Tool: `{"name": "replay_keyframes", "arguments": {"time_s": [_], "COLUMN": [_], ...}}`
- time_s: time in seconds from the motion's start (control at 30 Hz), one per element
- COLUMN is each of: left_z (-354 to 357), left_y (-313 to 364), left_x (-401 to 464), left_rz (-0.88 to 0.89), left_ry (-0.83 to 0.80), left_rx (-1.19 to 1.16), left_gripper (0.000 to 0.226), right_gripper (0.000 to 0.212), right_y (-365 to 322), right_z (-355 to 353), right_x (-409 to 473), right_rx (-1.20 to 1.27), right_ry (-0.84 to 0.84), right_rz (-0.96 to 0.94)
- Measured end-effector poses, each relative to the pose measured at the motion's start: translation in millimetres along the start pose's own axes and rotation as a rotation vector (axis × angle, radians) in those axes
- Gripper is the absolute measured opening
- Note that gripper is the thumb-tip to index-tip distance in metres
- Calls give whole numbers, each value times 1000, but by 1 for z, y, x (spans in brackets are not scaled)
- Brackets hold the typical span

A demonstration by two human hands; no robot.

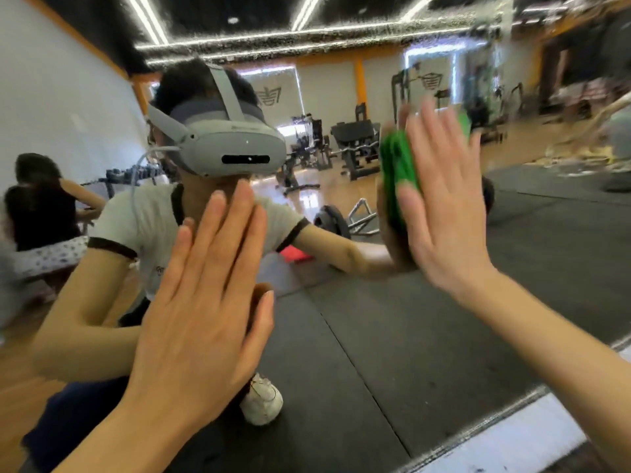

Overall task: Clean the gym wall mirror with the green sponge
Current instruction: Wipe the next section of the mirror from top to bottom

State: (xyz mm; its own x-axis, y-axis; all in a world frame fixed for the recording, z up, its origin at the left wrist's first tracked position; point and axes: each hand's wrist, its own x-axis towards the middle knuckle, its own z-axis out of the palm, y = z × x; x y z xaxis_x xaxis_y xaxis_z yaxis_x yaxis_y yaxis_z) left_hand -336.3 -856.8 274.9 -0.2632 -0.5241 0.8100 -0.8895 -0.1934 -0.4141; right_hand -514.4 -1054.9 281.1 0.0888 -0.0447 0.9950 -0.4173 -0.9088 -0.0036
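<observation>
A green sponge (401,172) is pressed flat against a large wall mirror (426,319), at about head height and to the right of the view. Only part of the sponge shows: a bright green, rough-looking pad peeking out on the thumb side and above the fingertips, blurred as if in motion.

The right hand (440,206) covers the sponge with an open palm, fingers straight and slightly spread, pushing it onto the glass. The left hand (205,302) lies flat on the mirror lower down and to the left, fingers straight and close together, seemingly bracing the body. It holds nothing.

This looks like the wiping step itself, well under way. The top and upper right of the glass carry a grainy, streaky film, perhaps wet residue, while the lower middle reflects cleanly. The next move likely calls for sweeping the sponge up and right into that film with steady pressure.

The mirror reflects the crouching person wearing a grey headset (225,145), dark floor mats, gym equipment (355,148) and another seated person (44,213) at far left.
</observation>
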Motion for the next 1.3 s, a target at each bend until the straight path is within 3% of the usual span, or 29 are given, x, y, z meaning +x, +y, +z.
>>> {"name": "replay_keyframes", "arguments": {"time_s": [0.07, 0.13, 0.27, 0.33, 0.4, 0.5, 0.6, 0.77, 0.87, 0.93, 1.03, 1.1, 1.3], "left_z": [2, 5, 8, 10, 12, 13, 12, 12, 12, 12, 12, 12, 12], "left_y": [-4, -5, -5, -5, -5, -4, -5, -4, -5, -5, -5, -6, -6], "left_x": [-5, -6, -8, -9, -10, -10, -10, -10, -11, -11, -12, -12, -14], "left_rz": [-9, 7, 31, 28, 30, 29, 31, 26, 24, 28, 31, 31, 33], "left_ry": [-1, 3, 19, 25, 24, 34, 47, 35, 35, 39, 48, 56, 45], "left_rx": [33, 63, 117, 130, 137, 150, 151, 140, 138, 129, 126, 116, 100], "left_gripper": [70, 69, 67, 67, 67, 67, 66, 65, 65, 65, 66, 65, 63], "right_gripper": [55, 56, 57, 58, 57, 54, 55, 59, 58, 55, 54, 55, 59], "right_y": [-8, -18, -26, -13, -5, -12, -30, -38, -29, -40, -64, -76, -75], "right_z": [7, 13, 11, 3, 2, 7, 20, 19, 12, 16, 25, 31, 27], "right_x": [27, -5, -141, -142, -88, 15, 22, -149, -138, -74, 16, 21, -158], "right_rx": [19, 0, -105, -174, -169, -54, -12, -165, -176, -93, 27, 33, -186], "right_ry": [99, 67, -191, -260, -220, 22, 133, -219, -265, -168, 69, 131, -282], "right_rz": [127, 117, -104, -284, -366, -94, 71, -290, -391, -290, 8, 75, -346]}}
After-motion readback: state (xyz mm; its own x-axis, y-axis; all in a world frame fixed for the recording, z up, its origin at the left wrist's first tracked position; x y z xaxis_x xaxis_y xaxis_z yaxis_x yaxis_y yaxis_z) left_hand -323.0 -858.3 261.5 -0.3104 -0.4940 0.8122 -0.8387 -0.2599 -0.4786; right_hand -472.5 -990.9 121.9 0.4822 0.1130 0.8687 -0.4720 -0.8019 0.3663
